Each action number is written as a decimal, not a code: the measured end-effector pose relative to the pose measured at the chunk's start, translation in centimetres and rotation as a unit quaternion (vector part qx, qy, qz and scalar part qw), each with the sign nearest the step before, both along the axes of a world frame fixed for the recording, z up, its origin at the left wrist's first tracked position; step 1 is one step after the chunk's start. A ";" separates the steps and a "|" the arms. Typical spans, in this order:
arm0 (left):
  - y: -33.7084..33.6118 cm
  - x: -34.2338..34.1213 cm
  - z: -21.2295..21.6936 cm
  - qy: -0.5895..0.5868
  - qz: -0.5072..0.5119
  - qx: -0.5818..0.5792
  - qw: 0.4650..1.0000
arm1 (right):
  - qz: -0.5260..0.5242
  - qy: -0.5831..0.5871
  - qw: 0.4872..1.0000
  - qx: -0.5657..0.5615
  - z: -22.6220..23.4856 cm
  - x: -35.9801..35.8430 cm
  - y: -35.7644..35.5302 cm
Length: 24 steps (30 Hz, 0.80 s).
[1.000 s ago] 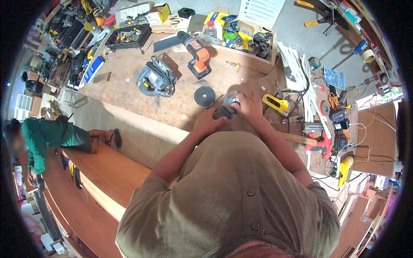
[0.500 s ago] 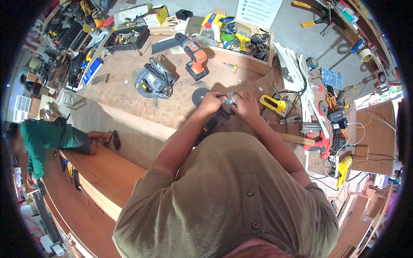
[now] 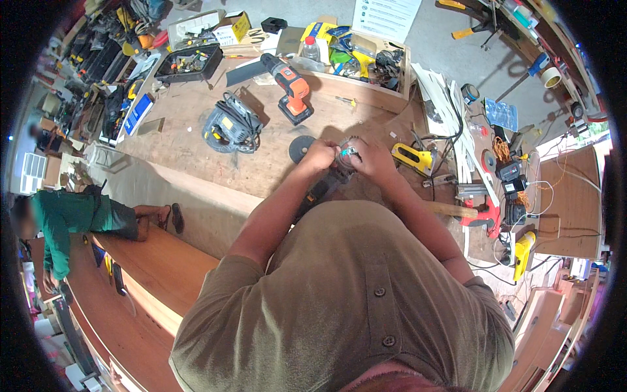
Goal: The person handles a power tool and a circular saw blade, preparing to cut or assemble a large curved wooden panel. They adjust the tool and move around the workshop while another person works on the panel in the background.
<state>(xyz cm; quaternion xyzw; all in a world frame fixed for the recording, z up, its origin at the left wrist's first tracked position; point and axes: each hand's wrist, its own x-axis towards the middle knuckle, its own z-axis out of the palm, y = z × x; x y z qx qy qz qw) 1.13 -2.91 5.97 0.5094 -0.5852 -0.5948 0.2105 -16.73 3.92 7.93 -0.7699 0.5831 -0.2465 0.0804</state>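
At the bench's near edge lies a dark angle grinder (image 3: 321,188), its body running toward my belly. A round toothed disc (image 3: 351,139) sits at its head, with a small bright metal and blue piece (image 3: 351,151) at the centre. My left hand (image 3: 320,155) is closed, thumb and fingers pinching the disc's left edge. From the other side my right hand (image 3: 375,159) curls round the disc, its fingertips partly hidden. Just left of my left hand, a dark flat cutting disc (image 3: 301,149) lies on the wooden bench (image 3: 189,140).
Beyond my hands stand an orange cordless drill (image 3: 292,91) and a grey jigsaw (image 3: 232,124) with its cord wrapped. To the right are a yellow staple gun (image 3: 414,159), a wooden handle (image 3: 450,209) and tangled cables. A person in green (image 3: 62,219) bends over boards at the left.
Both hands keep their hold at the disc, with only slight finger movement. The whole view has shifted a little; the bench tools stay in place.
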 end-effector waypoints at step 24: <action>-2.8 15.5 -8.9 0.041 0.301 0.030 0.952 | 0.044 0.004 0.998 0.041 -2.3 -0.7 -0.2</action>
